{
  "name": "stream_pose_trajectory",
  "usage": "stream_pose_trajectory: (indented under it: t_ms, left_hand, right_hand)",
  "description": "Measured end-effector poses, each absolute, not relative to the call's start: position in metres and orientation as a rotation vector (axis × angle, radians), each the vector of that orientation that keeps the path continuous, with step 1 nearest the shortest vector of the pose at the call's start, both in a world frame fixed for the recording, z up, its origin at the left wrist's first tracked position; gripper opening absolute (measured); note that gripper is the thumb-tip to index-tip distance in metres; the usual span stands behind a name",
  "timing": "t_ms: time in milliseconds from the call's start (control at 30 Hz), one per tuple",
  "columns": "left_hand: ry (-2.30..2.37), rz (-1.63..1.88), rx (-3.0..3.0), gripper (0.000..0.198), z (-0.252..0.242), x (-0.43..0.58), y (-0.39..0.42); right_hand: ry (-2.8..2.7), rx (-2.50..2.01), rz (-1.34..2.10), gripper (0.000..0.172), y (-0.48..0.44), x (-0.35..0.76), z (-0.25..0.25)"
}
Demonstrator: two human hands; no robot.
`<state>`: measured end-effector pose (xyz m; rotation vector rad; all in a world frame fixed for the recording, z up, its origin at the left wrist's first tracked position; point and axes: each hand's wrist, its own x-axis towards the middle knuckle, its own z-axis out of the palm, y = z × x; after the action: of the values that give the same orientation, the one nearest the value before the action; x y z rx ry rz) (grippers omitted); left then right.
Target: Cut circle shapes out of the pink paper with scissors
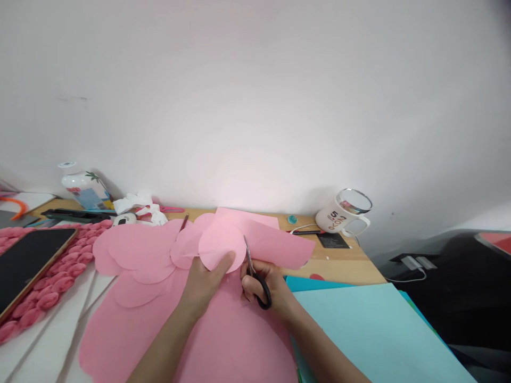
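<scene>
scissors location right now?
Head view, just right of centre: the scissors are in the right hand, blades against the pink paper circle that the left hand pinches.

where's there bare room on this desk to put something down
Bare wood lies between the pink paper, the mug and the blue sheet, whose top is free. White boards show bare by the pink knit. Crowded: back left around the bottle, and the middle, where the left hand and right hand work the scissors.
</scene>
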<state>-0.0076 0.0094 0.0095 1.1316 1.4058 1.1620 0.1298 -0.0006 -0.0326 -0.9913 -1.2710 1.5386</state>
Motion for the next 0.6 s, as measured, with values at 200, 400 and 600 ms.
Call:
stream_pose_trajectory:
  t_ms: [200, 400, 600]
  left_hand:
    - [1.405, 1.139, 1.149, 0.031, 0.0097, -0.0084, 0.0093]
    - [1.419, 1.156, 1.158, 0.033, 0.0063, -0.0088, 0.0101]
    - [1.408, 1.195, 1.164, 0.028, 0.0024, -0.0088, 0.0137]
  right_hand:
    - [-1.264, -0.987, 1.542, 0.017, 0.0001, 0.1298, -0.0342]
    - [-1.267, -0.979, 1.54, 0.021, 0.001, 0.1295, -0.038]
    - [-1.259, -0.974, 1.535, 0.022, 0.0006, 0.1298, -0.0365]
